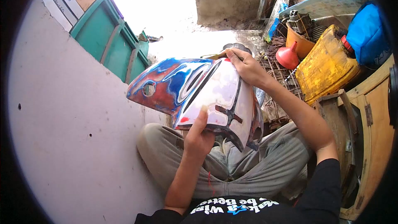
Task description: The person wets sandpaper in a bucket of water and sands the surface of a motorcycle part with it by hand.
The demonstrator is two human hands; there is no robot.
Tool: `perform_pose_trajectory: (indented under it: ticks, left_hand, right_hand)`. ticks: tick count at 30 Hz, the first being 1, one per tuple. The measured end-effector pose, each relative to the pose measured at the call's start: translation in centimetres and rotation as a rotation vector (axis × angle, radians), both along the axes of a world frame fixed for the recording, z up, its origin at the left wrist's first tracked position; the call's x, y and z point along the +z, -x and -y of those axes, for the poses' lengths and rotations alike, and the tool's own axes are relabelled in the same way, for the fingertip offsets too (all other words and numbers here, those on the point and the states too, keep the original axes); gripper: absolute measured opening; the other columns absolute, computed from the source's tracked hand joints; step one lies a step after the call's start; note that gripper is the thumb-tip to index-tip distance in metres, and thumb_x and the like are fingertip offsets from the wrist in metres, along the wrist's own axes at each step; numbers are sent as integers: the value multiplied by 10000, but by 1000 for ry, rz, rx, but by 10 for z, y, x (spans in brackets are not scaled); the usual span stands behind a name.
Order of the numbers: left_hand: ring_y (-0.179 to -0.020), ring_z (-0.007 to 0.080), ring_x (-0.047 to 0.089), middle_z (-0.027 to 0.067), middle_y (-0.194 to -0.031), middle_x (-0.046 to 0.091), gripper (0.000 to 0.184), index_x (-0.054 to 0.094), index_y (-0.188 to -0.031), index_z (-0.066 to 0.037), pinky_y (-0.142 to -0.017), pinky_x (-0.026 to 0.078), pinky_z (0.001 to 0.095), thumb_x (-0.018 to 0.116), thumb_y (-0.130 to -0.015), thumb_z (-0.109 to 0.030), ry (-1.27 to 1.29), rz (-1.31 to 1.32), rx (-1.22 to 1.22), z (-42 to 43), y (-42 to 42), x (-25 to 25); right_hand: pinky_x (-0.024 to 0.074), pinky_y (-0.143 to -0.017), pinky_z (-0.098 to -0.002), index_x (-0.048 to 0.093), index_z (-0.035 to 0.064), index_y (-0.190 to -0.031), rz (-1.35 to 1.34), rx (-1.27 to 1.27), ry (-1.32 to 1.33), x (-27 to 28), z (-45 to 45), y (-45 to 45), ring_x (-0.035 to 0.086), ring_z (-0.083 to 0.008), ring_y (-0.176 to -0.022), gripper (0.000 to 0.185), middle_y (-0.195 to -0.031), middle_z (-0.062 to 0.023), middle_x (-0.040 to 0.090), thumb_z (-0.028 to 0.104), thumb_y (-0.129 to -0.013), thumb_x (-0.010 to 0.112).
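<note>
A motorcycle fairing panel [211, 99] is held tilted above my lap, its paint sanded through in patches of blue, white and reddish brown. It has a round hole near its left end and a long dark slot across the middle. My left hand [198, 136] grips the lower edge, thumb on the white face and fingers hidden underneath. At the upper right edge, my right hand [248, 67] is closed on the panel's rim. Whether a small piece is also pinched in those fingers cannot be made out.
A pale wall [83, 120] runs close along my left, with a green metal panel [110, 37] beyond. On the right stand a yellow jerrycan [327, 64], a red funnel [287, 56], an orange bucket [298, 37], a blue bag [367, 33] and a wooden cabinet [379, 128].
</note>
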State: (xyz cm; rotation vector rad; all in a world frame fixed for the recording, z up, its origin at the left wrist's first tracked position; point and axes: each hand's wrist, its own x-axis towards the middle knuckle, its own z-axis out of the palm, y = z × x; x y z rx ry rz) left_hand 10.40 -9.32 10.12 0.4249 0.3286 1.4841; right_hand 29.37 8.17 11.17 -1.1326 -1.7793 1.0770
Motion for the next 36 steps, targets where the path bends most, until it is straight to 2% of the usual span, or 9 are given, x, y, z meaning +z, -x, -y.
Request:
perform_pose_trajectory:
  ticks: [1, 7, 15, 21, 26, 27, 30, 33, 36]
  left_hand:
    - [-1318, 302, 571, 169, -1432, 568, 537, 455, -1477, -8, -1115, 453, 505, 536, -1081, -362, -38, -202, 16, 1, 5, -5]
    - [-1462, 375, 414, 183, -1597, 426, 1048, 363, -1574, -39, -1208, 294, 601, 325, -923, -859, -247, 258, -225, 1, 29, 18]
    - [-1335, 389, 552, 203, -1456, 554, 653, 465, -1469, -18, -1106, 471, 563, 504, -1031, -500, -42, 307, -55, -15, 45, 22]
    - [-1287, 359, 580, 229, -1450, 545, 977, 405, -1495, 40, -1087, 495, 509, 680, -883, -669, -124, -223, 1, -10, 49, 18]
    - [-1315, 352, 574, 236, -1496, 513, 1094, 359, -1523, 57, -1090, 505, 475, 683, -845, -738, -138, -181, -67, -12, 56, 6]
    - [-1313, 349, 573, 236, -1490, 516, 1090, 366, -1516, 63, -1094, 499, 476, 675, -849, -743, -115, -270, -23, -10, 55, 10]
    - [-1307, 342, 571, 229, -1475, 525, 1075, 389, -1498, 72, -1106, 481, 479, 658, -860, -749, -103, -392, 69, -7, 50, 22]
    - [-1246, 332, 604, 224, -1410, 572, 1023, 438, -1456, 80, -1091, 486, 473, 624, -885, -747, -170, -192, 115, -15, 44, 17]
    - [-1140, 313, 661, 236, -1312, 638, 1002, 489, -1400, 113, -1047, 516, 451, 533, -926, -770, -233, 65, 200, -25, 48, -1]
  right_hand:
    - [447, -1064, -344, 574, -95, -1362, -15, -13, 27, -2, 1, -1, 614, -280, -1226, 548, -1291, -235, 671, 380, -1103, 491]
    - [457, -1041, -324, 568, -100, -1368, -118, 62, 143, -18, 0, -4, 604, -216, -1183, 543, -1275, -196, 671, 369, -1103, 504]
    - [469, -997, -305, 599, -77, -1326, 2, 115, 84, -12, 9, 1, 606, -187, -1122, 489, -1220, -168, 686, 350, -1110, 497]
    - [479, -976, -328, 621, -47, -1303, 34, 162, 84, -8, 13, 4, 627, -208, -1087, 435, -1172, -165, 703, 321, -1113, 489]
    - [481, -1011, -367, 627, -18, -1317, 115, 215, 55, -24, 12, 7, 652, -306, -1174, 418, -1254, -221, 689, 320, -1100, 508]
    - [481, -989, -309, 629, -23, -1257, 142, 213, 29, -24, 12, 9, 622, -164, -1102, 365, -1141, -112, 696, 272, -1129, 456]
    - [492, -999, -333, 633, 4, -1286, 125, 148, -58, 12, 31, 16, 628, -195, -1157, 314, -1196, -145, 696, 226, -1113, 495]
    - [475, -1091, -428, 657, 52, -1295, 295, 302, -775, 29, 49, 20, 632, -351, -1242, 322, -1312, -194, 663, 91, -976, 631]
    - [486, -1122, -434, 610, 16, -1364, 285, 524, -925, 45, 108, 42, 618, -304, -1310, 417, -1399, -195, 633, 121, -963, 564]
